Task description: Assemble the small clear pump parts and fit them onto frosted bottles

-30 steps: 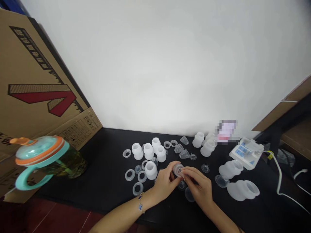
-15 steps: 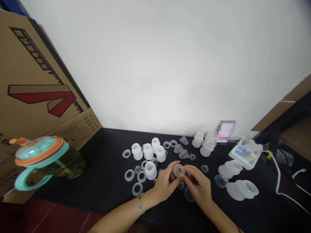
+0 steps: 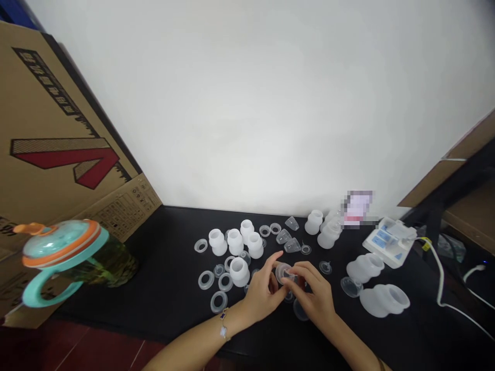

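Note:
My left hand and my right hand meet over the near middle of the table, both closed round a translucent bottle collar. My left fingers wrap its side, with the index finger lifted away. The right thumb and fingertips pinch at its opening, where a small clear piece, perhaps a teat, partly shows. Beneath the hands lies a clear round disc. Just left of my left hand stands a white bottle, among loose rings and teats.
Several white bottles stand at centre, clear caps beside them. Milky bottles lie at right near a white box with cables. A lidded jug and a cardboard box are at left. A wall closes the back.
The left index finger has lifted off the collar's rim. My right fingertips have shifted slightly at the opening. The whole view has moved a little.

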### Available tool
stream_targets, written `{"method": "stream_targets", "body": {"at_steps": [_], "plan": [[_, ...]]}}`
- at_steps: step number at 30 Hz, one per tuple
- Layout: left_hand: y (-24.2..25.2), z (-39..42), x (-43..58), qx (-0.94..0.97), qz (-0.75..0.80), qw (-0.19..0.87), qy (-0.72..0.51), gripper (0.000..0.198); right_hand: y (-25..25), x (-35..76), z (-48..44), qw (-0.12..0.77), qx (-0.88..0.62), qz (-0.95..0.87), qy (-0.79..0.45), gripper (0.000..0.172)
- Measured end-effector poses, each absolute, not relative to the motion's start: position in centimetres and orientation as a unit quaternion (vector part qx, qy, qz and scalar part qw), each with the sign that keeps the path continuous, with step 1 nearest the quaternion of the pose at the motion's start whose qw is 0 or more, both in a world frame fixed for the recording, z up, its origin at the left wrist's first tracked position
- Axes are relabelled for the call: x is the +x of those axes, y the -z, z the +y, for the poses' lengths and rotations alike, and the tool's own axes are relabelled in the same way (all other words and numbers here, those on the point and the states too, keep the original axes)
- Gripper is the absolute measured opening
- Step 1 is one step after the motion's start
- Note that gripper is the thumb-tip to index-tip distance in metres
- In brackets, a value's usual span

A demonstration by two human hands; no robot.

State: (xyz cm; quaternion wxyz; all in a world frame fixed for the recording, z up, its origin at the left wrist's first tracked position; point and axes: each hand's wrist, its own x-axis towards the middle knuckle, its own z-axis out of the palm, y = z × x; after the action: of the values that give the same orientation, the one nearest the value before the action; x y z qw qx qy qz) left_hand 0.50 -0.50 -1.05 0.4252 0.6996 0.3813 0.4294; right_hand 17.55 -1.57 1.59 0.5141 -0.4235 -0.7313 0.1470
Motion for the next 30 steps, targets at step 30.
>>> {"method": "stream_targets", "body": {"at_steps": [30], "plan": [[0.4,-0.8,-0.3,0.802,0.414,0.062,-0.425,0.066,-1.1,17.9,-1.7,0.547,-0.471,-0.671,-0.169,0.015]]}}
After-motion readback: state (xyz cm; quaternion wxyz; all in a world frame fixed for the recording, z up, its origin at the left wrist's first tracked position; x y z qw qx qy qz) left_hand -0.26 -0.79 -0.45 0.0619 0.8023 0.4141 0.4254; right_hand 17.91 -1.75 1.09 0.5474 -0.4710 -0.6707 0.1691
